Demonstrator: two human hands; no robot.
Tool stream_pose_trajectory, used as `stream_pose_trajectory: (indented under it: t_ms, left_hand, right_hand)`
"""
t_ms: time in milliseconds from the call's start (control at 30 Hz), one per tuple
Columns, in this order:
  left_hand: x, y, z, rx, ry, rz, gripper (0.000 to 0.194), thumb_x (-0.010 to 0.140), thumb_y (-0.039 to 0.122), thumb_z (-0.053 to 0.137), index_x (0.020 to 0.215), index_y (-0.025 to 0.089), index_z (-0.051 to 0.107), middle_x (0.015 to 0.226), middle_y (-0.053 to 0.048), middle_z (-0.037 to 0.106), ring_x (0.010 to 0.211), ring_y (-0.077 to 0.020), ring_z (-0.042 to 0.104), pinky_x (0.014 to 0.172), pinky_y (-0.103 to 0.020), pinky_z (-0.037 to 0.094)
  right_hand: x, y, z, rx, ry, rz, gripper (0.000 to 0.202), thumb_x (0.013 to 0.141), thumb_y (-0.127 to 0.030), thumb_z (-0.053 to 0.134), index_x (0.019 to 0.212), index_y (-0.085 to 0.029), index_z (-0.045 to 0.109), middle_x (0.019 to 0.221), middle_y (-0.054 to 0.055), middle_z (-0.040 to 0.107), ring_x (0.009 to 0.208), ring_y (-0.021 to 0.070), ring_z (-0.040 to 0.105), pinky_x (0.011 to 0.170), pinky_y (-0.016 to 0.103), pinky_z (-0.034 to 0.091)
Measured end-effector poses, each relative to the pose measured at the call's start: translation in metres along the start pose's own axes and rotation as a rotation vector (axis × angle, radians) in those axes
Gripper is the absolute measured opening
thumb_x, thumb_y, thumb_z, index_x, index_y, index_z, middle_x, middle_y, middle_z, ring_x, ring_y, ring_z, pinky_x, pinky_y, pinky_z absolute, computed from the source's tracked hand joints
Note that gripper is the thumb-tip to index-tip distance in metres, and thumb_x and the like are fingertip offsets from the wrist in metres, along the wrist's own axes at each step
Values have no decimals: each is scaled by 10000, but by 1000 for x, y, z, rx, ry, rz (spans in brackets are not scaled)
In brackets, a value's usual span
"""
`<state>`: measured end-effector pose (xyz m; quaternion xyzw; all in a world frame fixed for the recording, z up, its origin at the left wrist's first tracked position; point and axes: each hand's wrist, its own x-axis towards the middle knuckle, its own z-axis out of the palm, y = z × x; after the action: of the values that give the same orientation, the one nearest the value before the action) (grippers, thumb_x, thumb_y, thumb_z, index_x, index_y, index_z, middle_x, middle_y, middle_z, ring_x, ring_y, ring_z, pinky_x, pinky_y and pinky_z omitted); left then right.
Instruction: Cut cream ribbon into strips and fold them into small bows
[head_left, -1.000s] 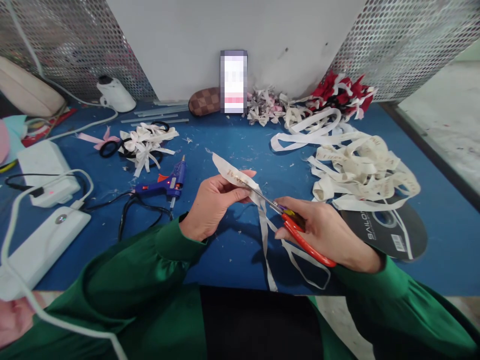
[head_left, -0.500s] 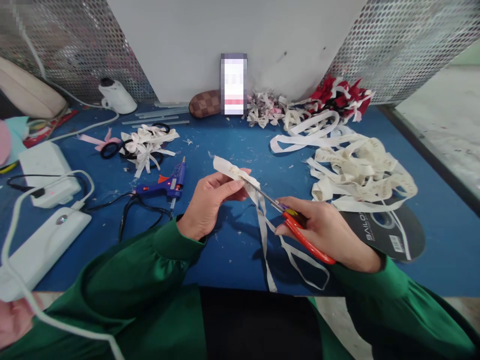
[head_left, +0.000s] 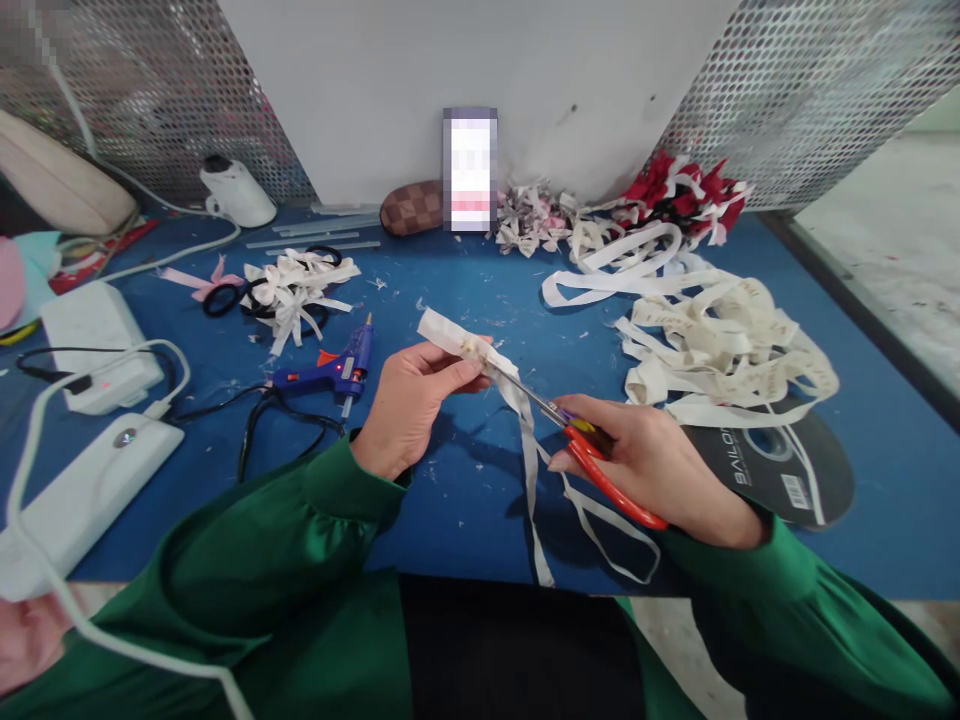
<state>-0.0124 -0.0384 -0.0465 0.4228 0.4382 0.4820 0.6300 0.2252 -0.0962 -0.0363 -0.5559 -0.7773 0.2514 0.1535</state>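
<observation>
Between thumb and fingers, my left hand [head_left: 424, 395] pinches a white ribbon [head_left: 444, 330] that is gathered near its middle. A narrow white strip [head_left: 529, 480] hangs from it to the table's front edge and loops to the right. My right hand [head_left: 637, 450] is wrapped round red-handled scissors [head_left: 600, 470]. Their blades point up and left, against the ribbon beside my left fingertips; whether they are fully closed I cannot make out. A blue glue gun [head_left: 337, 372] lies left of my left hand.
Cream printed ribbon [head_left: 720, 340] is heaped at right, partly over a black ribbon spool [head_left: 780, 465]. White bows with black hair ties [head_left: 296, 285] lie at left. Along the back are a phone [head_left: 470, 170], a checked pouch [head_left: 411, 208] and red-and-white bows [head_left: 686, 195]. A power bank [head_left: 90, 500] and cables occupy the left.
The ribbon's free end has shifted slightly left and up with my left hand. The scissors stay against the ribbon, almost unmoved.
</observation>
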Motion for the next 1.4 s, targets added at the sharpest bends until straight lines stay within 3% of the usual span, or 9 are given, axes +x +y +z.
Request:
stream_pose_trajectory:
  t_ms: [500, 733, 1167, 1400]
  left_hand:
    - [-1, 1, 3, 30, -10, 4, 198, 737, 264, 845, 924, 202, 827, 1070, -68, 787, 831, -181, 712, 783, -328, 598]
    - [-2, 0, 5, -10, -3, -27, 388, 692, 229, 864, 1074, 226, 797, 860, -16, 775, 789, -163, 692, 749, -307, 595]
    - [-3, 3, 6, -16, -2, -30, 344, 704, 228, 860, 1044, 222, 803, 870, -11, 770, 776, -145, 682, 766, -288, 585]
    - [-2, 0, 4, -34, -50, -28, 350, 715, 196, 855, 1059, 226, 800, 869, 0, 769, 790, -134, 684, 747, -253, 590]
  right_hand:
    - [-1, 0, -1, -36, -2, 4, 461, 866, -601, 672, 1157, -243, 682, 726, -12, 693, 575, 149, 604, 539, 247, 375]
    - [0, -1, -1, -42, 15, -15, 418, 866, -562, 682, 1130, -239, 690, 728, -4, 705, 554, 144, 597, 529, 238, 382]
    - [-2, -4, -3, 34, -42, 28, 413, 900, -586, 633, 1109, -235, 694, 634, -48, 603, 541, 122, 492, 526, 241, 371]
    - [-1, -4, -2, 43, -37, 19, 411, 879, -557, 672, 1128, -231, 688, 689, -35, 657, 558, 125, 546, 534, 236, 381]
